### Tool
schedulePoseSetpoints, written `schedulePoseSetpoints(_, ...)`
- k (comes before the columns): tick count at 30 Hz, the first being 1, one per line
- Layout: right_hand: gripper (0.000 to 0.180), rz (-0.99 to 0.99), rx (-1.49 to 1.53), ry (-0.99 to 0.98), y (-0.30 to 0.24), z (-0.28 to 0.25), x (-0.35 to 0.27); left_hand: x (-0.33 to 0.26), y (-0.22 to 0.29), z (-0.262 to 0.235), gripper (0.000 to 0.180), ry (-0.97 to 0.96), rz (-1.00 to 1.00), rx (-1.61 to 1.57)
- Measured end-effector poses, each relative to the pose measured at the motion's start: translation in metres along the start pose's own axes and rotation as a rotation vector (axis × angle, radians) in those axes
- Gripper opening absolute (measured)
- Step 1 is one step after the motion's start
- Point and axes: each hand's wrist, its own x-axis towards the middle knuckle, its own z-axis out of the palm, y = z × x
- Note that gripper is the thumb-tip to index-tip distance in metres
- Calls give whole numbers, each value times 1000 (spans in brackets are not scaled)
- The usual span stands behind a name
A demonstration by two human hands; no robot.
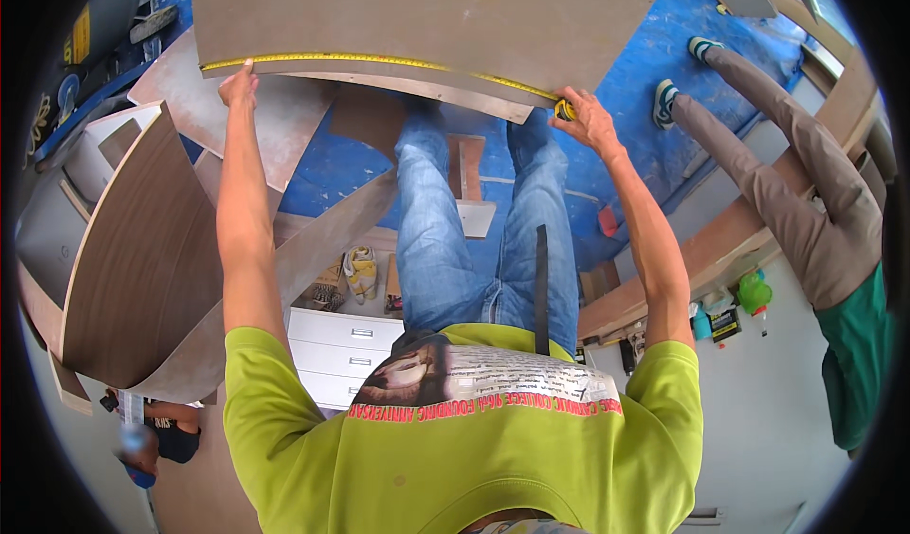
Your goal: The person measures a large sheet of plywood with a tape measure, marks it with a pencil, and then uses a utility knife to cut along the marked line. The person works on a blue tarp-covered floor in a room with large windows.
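Observation:
A yellow tape measure [379, 59] is drawn out along the near edge of a large brown board [427, 13]. At the board's left corner my left hand [239, 86] has its fingers closed at the end of the blade, with the thumb or a finger pressing on it. My right hand [590, 122] is wrapped round the yellow and black case of the tape measure, by the board's right end. A pale strip of wood [474, 100] runs under the board's near edge, just above my legs.
Blue sheeting [626, 145] covers the floor. Curved wood-grain panels [142, 250] stand at left; a dusty board [237, 98] lies behind. A person [806, 183] in brown trousers stands at right, another person [166, 434] at lower left. White drawers [341, 344] and shoes [361, 273] appear beyond my legs.

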Motion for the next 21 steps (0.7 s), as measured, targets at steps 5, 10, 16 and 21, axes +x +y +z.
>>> schedulePoseSetpoints(5,57,-17,-14,29,3,1,-1,-8,6,4,51,-4,-9,3)
schedulePoseSetpoints(10,55,-52,-17,110,0,3,-2,-10,9,2,57,-25,-20,1)
schedulePoseSetpoints(16,55,-31,-34,148,-4,7,-4,-3,8,-2,57,-44,-37,-13)
schedulePoseSetpoints(21,54,-8,-36,144,-6,7,-6,-8,9,2,57,-31,-45,-7)
